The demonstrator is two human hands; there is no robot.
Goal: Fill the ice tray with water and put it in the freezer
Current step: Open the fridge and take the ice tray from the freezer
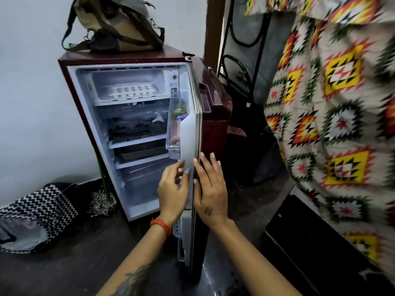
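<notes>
My left fingers lie nearly straight against the inner face of the door, touching it and curled round nothing. My right fingers are spread flat on the door's outer edge, also holding nothing. So both hands bracket the door, one on each side, neither gripping.

The tray sits in the freezer at the top of the fridge, flat on its floor. I cannot tell from here whether its cells hold water or ice.

By my reading, the step in hand is swinging the door shut. To do it well I would slip the left hand out from the inside first, so no finger is caught, then push with the right palm evenly and gently, so the tray stays level and nothing slops. The door shelf holds things that could rattle, so no slamming.

A bag rests on top of the fridge. I can read no brand, label or writing anywhere.
</notes>
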